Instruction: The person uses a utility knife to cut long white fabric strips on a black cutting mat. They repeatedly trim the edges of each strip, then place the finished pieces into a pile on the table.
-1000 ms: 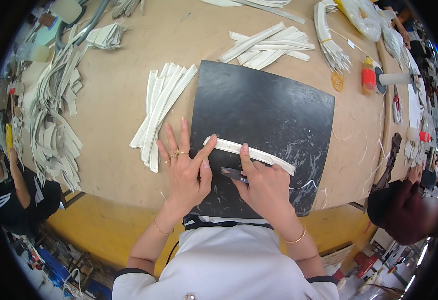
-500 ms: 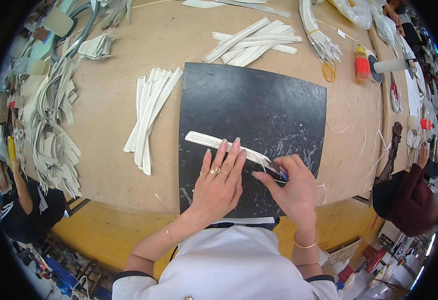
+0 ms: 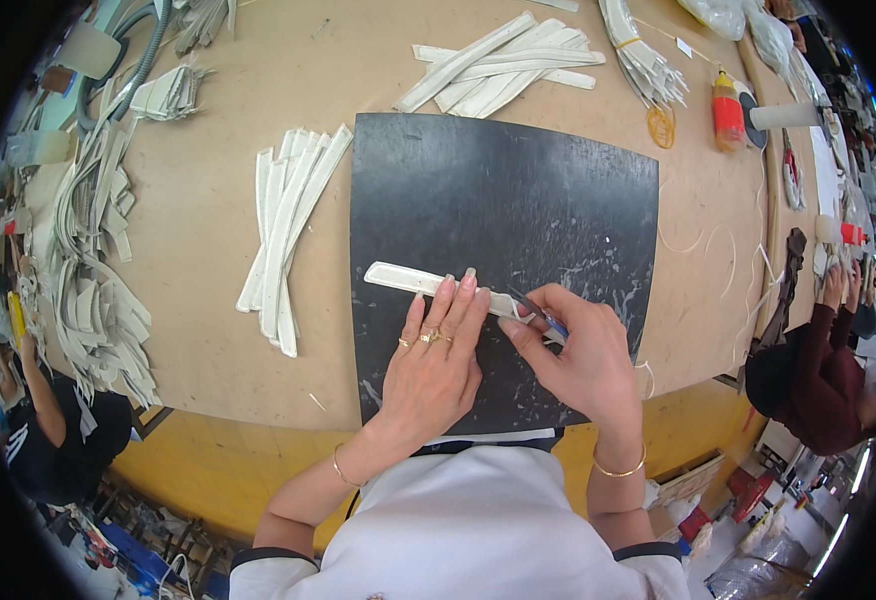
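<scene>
- Head view: our left hand (image 3: 433, 355) lies across the middle of the white strip (image 3: 398, 276), fingers stretched out side by side, pressing it flat rather than gripping it.
- Our right hand (image 3: 588, 350) has thumb and fingers closed around a small blue-handled hand tool (image 3: 555, 326), at the strip's right end; the palm hides much of it, so we cannot tell its exact kind.
- Half a second ago the tool sat farther along toward the strip's right tip; its dark point has come left, nearer our flat fingers. A second ago our left fingertip was at the strip's left end. We judge that the work is now on the right end, with the left hand as the clamp.
- The strip rests on the black mat (image 3: 498, 190), its left tip just inside the mat's left edge.
- Beyond the strip the mat gives us the most room. Its front edge reaches our body, and its right edge is near our right hand.
- Left of the mat, a pile of white strips (image 3: 293, 230) lies close by on the bench (image 3: 188, 330), limiting that side.
</scene>
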Tool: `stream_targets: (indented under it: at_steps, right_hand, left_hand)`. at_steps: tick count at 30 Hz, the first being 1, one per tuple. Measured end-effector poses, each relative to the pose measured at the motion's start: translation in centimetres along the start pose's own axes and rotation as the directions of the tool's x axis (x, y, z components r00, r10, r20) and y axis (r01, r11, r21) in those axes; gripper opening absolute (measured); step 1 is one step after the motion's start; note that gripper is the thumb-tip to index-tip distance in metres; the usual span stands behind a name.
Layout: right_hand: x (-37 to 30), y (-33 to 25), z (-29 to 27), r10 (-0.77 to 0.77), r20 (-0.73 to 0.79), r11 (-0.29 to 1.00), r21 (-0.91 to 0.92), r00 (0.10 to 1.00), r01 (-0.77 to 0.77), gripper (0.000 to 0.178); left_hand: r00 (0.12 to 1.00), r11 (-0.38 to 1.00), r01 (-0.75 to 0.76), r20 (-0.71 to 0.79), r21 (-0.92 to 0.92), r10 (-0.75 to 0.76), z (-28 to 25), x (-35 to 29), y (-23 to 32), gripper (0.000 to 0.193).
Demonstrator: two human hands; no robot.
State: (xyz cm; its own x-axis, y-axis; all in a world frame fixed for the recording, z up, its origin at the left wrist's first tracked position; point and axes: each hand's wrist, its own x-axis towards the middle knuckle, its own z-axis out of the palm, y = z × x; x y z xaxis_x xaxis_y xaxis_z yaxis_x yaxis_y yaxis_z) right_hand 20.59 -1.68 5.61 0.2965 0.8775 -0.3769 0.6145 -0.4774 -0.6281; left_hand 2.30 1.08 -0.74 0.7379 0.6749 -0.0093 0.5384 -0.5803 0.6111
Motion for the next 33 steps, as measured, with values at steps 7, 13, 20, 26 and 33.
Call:
stream_targets:
  at_steps: [7,13,20,26,33]
  right_hand:
    - [1.9,-0.4,0.0,0.158,0.095,0.983,-0.108,0.983,-0.148,0.038]
    - [2.5,-0.9,0.8,0.157,0.090,0.984,-0.100,0.984,-0.148,0.039]
    - [1.4,-0.8,0.9,0.151,0.103,0.988,-0.054,0.983,-0.146,0.021]
    - [1.2,-0.7,1.0,0.057,-0.037,0.998,0.000,0.998,-0.057,0.015]
    - [2.0,-1.3,0.7,0.148,0.061,0.988,0.043,0.987,-0.151,0.035]
  left_hand:
    - [1.000,0.997,0.032,0.003,-0.066,-0.031,-0.3,0.1,0.0,0.077]
    - [1.000,0.997,0.019,-0.017,-0.074,-0.020,0.1,0.0,0.0,0.072]
    - [0.999,0.995,0.028,-0.030,-0.097,-0.031,0.3,-0.1,-0.1,0.069]
    - [1.000,1.000,0.013,-0.021,0.014,-0.013,0.4,-0.1,0.1,0.063]
    - [0.999,0.999,0.029,-0.039,0.035,-0.028,0.6,-0.1,0.1,0.060]
